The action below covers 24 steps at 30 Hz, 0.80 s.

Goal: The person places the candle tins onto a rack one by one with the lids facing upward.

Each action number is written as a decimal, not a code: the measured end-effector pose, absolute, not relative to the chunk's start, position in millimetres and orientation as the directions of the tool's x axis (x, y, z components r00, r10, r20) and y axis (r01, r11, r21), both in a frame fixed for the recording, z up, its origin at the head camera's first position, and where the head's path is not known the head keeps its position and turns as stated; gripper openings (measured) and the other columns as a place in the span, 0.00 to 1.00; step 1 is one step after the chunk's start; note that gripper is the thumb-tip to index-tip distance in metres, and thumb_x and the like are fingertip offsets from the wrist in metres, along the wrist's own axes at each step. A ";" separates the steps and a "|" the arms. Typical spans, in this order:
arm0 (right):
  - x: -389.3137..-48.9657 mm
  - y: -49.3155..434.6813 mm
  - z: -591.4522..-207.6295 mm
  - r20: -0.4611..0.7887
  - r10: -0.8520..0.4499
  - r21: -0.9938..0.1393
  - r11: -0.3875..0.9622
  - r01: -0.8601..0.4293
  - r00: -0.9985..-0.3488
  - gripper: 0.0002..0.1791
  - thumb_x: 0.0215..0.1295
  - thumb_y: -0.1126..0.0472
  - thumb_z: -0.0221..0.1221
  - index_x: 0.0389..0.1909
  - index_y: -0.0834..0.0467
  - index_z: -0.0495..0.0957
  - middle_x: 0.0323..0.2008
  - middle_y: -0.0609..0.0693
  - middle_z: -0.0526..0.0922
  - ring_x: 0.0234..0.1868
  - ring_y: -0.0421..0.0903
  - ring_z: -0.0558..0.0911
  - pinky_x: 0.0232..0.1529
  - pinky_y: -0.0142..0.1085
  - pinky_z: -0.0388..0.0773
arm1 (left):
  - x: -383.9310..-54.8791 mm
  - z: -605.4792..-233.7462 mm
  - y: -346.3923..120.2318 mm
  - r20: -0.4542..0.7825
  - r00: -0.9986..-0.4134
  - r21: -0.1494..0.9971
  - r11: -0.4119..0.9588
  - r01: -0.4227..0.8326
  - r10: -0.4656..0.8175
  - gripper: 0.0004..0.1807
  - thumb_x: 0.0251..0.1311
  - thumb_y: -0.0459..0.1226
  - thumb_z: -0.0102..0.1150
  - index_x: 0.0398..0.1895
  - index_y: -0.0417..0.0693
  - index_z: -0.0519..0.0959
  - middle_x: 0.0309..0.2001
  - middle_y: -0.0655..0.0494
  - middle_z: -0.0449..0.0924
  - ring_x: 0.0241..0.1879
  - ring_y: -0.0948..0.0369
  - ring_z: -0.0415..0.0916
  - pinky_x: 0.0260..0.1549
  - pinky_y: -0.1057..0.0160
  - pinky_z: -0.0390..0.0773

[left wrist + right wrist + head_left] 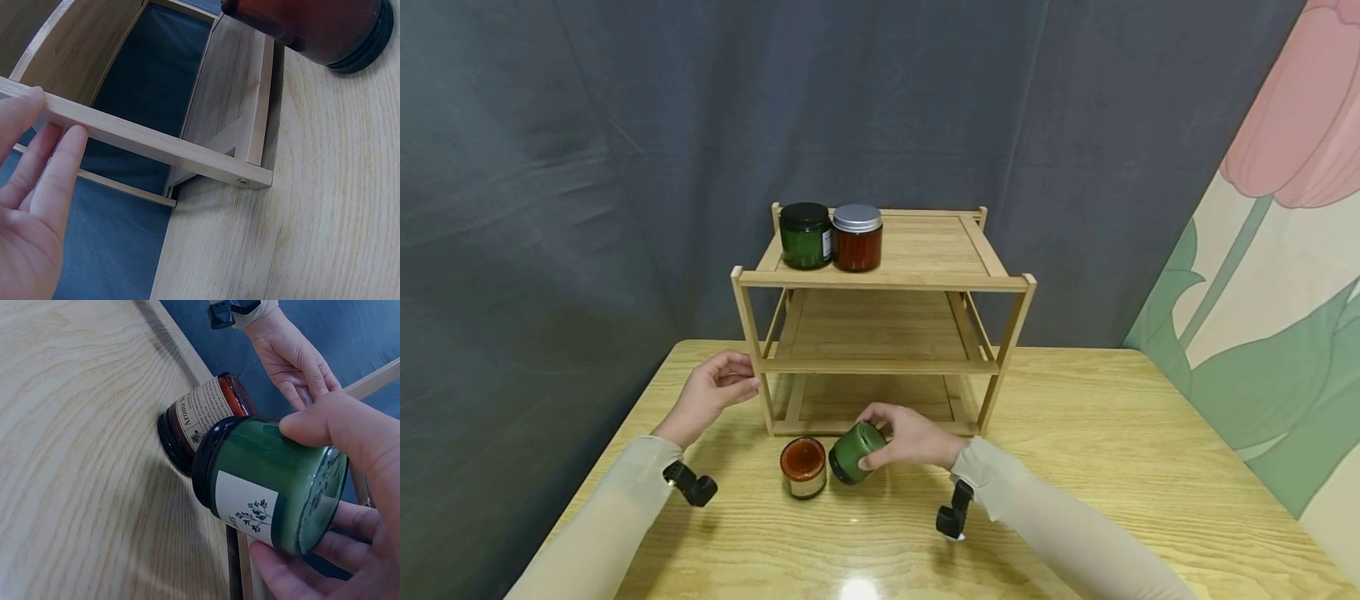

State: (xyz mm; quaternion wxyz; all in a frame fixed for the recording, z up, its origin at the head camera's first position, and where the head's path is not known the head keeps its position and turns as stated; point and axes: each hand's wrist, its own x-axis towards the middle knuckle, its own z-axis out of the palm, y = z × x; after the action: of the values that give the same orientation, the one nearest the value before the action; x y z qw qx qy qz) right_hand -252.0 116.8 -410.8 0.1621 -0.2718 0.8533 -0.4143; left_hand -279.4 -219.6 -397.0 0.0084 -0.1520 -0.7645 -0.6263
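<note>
My right hand [910,435] grips a green glass jar [852,452] with a black lid and a white leaf-print label. The jar is tilted, its lid end low toward the table and its glass base up. Beside it an amber jar [803,467] with a beige label stands upside down on its black lid; the two overlap in the right wrist view. My left hand [715,392] pinches the front left post [144,139] of a wooden shelf rack [880,367], thumb on one side and fingers on the other.
On the rack's top shelf stand a green jar [805,237] with a black lid and an amber jar [858,239] with a silver lid, side by side at the left. The light wood table [1075,433] extends to both sides. Behind hangs a dark curtain [865,100].
</note>
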 end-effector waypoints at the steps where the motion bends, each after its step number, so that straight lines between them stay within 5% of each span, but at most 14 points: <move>1: -252.1 117.2 -410.5 -0.051 -0.600 -0.797 0.506 -0.329 -0.799 0.29 0.46 0.54 0.72 0.51 0.52 0.75 0.43 0.50 0.78 0.41 0.45 0.78 0.41 0.36 0.80 | -279.4 -397.1 -219.6 0.201 -0.954 0.955 0.171 0.241 0.222 0.21 0.61 0.35 0.64 0.54 0.38 0.71 0.43 0.57 0.79 0.42 0.66 0.82 0.45 0.66 0.83; 24: -251.8 123.2 -407.2 -0.050 -0.577 -0.832 0.476 -0.285 -0.815 0.28 0.47 0.60 0.72 0.48 0.57 0.69 0.42 0.53 0.78 0.40 0.46 0.80 0.41 0.37 0.83 | -280.2 -397.7 -219.8 0.211 -0.952 0.955 0.162 0.250 0.223 0.21 0.61 0.35 0.64 0.54 0.38 0.71 0.43 0.58 0.79 0.42 0.66 0.82 0.45 0.66 0.84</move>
State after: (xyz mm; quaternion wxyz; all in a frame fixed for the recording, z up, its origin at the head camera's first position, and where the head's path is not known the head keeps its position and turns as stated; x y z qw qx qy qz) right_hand -251.8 123.2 -407.2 0.1642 -0.2556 0.8431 -0.4437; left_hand -280.2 -219.8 -397.7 0.0109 -0.1550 -0.7621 -0.6285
